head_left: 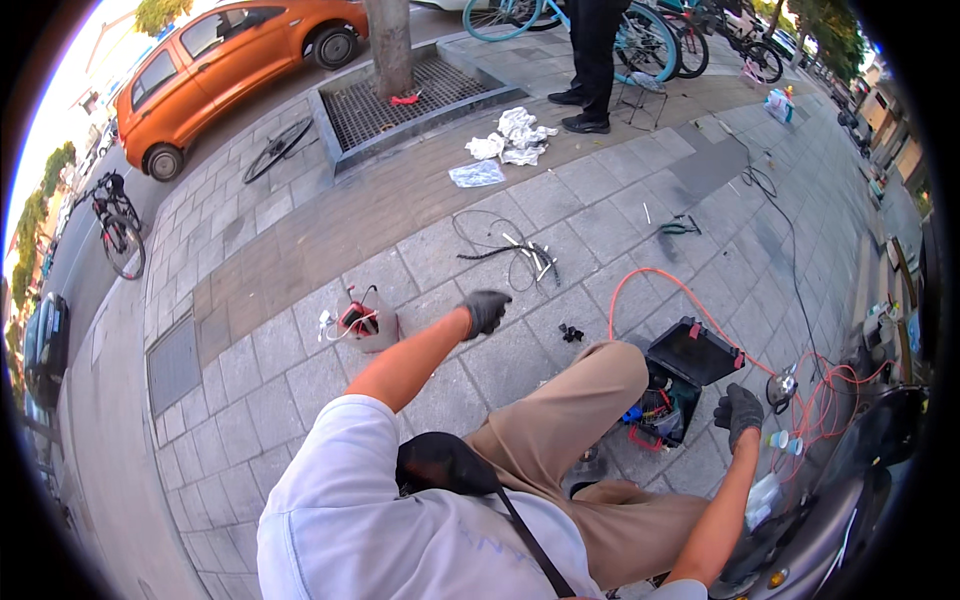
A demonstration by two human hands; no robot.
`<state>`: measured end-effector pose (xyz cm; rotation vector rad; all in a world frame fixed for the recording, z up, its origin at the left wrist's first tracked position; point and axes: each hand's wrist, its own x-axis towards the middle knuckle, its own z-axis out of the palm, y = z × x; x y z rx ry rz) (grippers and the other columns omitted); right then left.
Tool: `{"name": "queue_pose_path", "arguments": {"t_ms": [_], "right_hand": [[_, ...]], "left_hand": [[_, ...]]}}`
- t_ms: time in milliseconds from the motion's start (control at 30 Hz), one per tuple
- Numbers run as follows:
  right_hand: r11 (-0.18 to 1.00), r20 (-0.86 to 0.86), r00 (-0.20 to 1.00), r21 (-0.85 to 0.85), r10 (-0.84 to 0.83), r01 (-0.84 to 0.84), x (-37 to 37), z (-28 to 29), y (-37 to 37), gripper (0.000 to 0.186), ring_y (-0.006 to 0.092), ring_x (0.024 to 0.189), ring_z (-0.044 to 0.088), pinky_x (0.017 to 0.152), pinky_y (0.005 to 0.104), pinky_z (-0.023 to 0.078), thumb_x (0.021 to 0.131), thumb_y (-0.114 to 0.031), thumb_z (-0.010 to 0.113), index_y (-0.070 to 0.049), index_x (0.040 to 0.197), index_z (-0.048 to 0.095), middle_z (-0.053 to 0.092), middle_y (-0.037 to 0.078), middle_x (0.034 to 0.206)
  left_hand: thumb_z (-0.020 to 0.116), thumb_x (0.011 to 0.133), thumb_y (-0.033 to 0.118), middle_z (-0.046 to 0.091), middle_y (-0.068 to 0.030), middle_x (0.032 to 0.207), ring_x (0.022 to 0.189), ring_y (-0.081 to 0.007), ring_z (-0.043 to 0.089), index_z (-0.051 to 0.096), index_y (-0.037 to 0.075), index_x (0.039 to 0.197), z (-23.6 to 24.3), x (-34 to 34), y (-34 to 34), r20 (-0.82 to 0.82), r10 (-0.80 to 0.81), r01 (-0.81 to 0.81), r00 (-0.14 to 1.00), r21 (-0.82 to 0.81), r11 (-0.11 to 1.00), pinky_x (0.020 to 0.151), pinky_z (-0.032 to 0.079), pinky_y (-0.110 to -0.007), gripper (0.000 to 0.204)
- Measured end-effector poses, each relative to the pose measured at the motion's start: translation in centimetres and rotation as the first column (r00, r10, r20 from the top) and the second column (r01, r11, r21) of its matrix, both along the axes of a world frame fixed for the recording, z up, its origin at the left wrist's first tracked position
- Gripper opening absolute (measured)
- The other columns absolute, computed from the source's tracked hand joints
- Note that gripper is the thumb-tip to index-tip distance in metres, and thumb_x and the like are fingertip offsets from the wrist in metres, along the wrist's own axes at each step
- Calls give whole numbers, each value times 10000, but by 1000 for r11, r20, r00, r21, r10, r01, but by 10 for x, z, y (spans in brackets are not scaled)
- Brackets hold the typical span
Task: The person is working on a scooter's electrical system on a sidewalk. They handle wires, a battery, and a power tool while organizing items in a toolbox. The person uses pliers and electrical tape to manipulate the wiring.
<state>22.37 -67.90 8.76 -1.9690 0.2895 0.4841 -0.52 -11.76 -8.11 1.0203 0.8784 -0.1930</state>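
Note:
My left hand (486, 312), in a dark glove, is raised over the paving with fingers curled; what they hold, if anything, is hidden. A translucent container (365, 325) with red and white items stands to its left. My gloved right hand (738, 412) is curled too, its contents unclear, just right of an open black toolbox (700, 350) full of tools. Small black parts (571, 333) lie near my knee. A red hose (650, 271) loops behind the toolbox to a metal fitting (782, 388). Black cords and white tubes (535, 258) lie farther forward.
A person in dark trousers (590, 70) stands near bikes (655, 45). White rags (515, 140), pliers (680, 227), a loose tyre (268, 155) and a grated tree pit (350, 120) are ahead. An orange car (205, 80) is parked at left; a dark scooter (840, 500) is at right.

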Motion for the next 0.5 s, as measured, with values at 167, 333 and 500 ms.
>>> {"name": "queue_pose_path", "arguments": {"t_ms": [167,333,500], "right_hand": [[999,1,1000,-47,-21,21,2,-10,-13,370,228,594,660,494,387,549,939,-334,628,-34,1156,633,673,104,858],[1000,-14,1000,-29,-2,2,2,-10,-19,395,242,619,653,530,405,545,919,-357,643,-60,1179,626,672,104,870],[999,-10,1000,53,-4,4,-4,-20,-7,368,240,638,656,538,406,541,925,-346,640,-84,1184,631,674,100,887]], "left_hand": [[637,941,365,615,-49,824,538,-185,544,652,134,1145,-16,-96,-30,-175,-34,59,984,140,988,452,435,-357,309],[640,932,392,649,-60,895,638,-198,612,645,125,1169,-13,-144,-12,-204,10,29,979,188,982,524,497,-359,357],[625,951,344,591,-32,798,564,-156,522,623,92,955,34,-119,41,56,260,-263,964,62,963,491,441,-321,252]]}}
